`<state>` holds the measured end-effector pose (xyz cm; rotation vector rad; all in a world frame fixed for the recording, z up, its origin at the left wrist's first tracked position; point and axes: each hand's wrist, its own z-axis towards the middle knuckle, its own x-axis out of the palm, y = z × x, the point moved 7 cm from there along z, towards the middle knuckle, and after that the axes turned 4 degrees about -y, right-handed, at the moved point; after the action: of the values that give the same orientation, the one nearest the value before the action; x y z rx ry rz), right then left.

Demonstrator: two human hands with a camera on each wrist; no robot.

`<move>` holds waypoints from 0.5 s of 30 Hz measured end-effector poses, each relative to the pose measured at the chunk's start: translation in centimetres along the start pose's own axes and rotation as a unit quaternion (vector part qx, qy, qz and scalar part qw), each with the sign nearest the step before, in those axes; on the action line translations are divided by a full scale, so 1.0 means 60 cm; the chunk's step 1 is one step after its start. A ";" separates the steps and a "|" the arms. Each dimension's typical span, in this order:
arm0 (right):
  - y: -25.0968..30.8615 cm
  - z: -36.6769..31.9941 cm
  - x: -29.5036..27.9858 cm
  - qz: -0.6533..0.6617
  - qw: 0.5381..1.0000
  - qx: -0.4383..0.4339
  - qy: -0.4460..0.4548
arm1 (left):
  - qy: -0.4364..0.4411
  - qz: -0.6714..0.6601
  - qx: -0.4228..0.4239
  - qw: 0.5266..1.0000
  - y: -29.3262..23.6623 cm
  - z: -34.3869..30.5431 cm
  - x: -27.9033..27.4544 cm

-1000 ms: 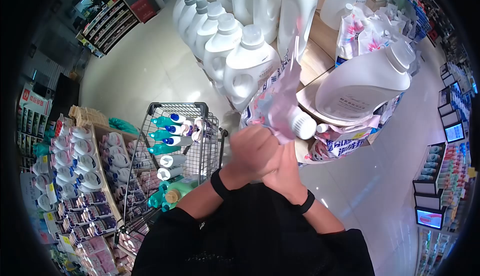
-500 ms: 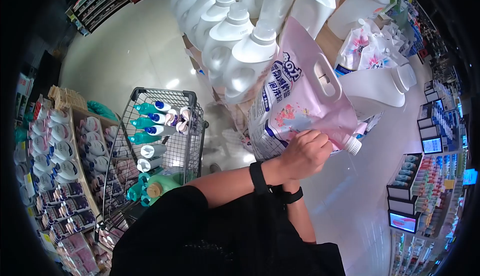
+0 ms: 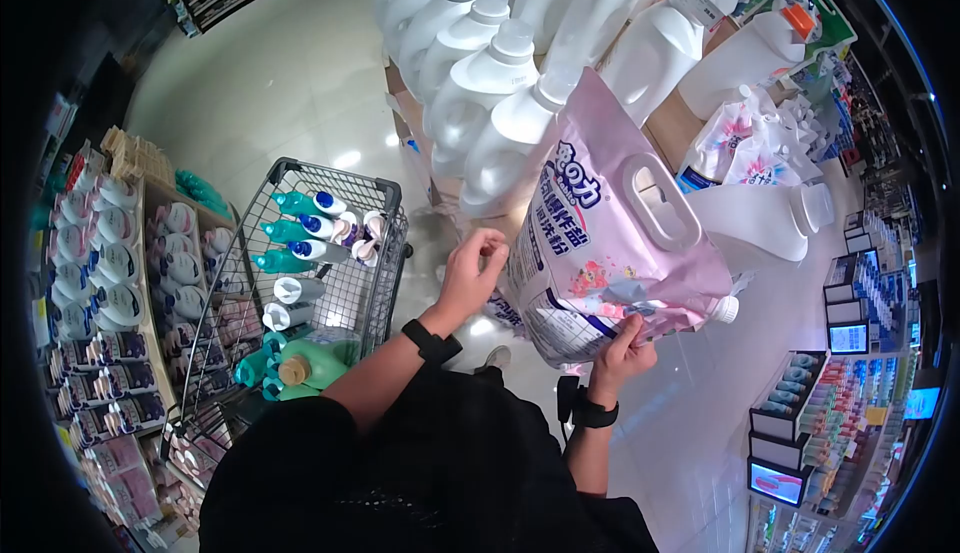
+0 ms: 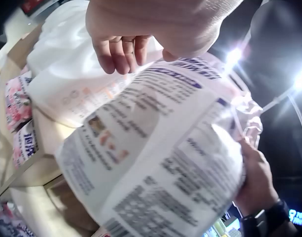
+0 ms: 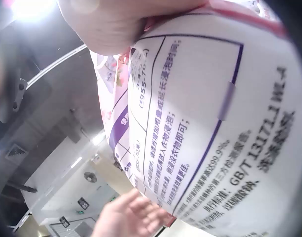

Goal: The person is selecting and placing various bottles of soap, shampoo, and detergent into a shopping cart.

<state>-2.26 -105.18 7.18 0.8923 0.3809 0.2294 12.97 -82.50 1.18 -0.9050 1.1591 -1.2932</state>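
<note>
A pink and white bag (image 3: 600, 243) with a handle hole and a white cap (image 3: 725, 309) hangs tilted in front of the person. The right hand (image 3: 622, 361) pinches its lower edge near the cap, thumb on the printed face. Beside the bag's left edge is the left hand (image 3: 472, 271), fingers loosely bent and holding nothing. In the left wrist view, the left hand (image 4: 151, 29) hangs over the printed back of the bag (image 4: 156, 148). The right wrist view shows the right hand (image 5: 121, 24) against the bag (image 5: 215, 123).
White bottles (image 3: 480, 83) stand on the display beyond the bag. A white jug (image 3: 760, 218) lies tilted at the right. A shopping cart (image 3: 395, 193) with green and white bottles stands at the left, beside stocked shelves (image 3: 150, 303). Screens and shelves line the right.
The bag has turned its printed face to the head camera and shifted right. The left hand has come off it and moved left, while the right hand has come into view gripping the lower edge.
</note>
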 end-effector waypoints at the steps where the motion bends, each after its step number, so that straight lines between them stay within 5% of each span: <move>1: 0.010 0.005 -0.010 -0.013 1.000 -0.010 -0.010 | -0.001 -0.017 -0.046 0.999 0.046 0.004 0.002; 2: 0.014 0.016 -0.021 -0.033 0.999 -0.004 0.020 | 0.075 -0.107 -0.113 0.985 0.113 0.008 0.034; 7: 0.074 0.026 -0.065 -0.053 0.993 -0.093 0.053 | 0.219 -0.205 -0.161 0.940 0.145 -0.021 0.095; 10: 0.094 0.030 -0.103 -0.045 0.993 -0.097 0.043 | 0.315 -0.323 -0.256 0.855 0.174 -0.081 0.126; 11: 0.085 0.051 -0.119 0.007 0.999 0.009 0.039 | 0.321 -0.328 -0.260 0.849 0.184 -0.094 0.138; 15: 0.095 0.079 -0.151 0.084 0.991 0.084 0.061 | 0.423 -0.340 -0.210 0.813 0.124 -0.109 0.122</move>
<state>-8.74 -108.25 16.41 1.0806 0.4428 0.4127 7.78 -88.23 -8.42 -1.1600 1.9753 -2.2126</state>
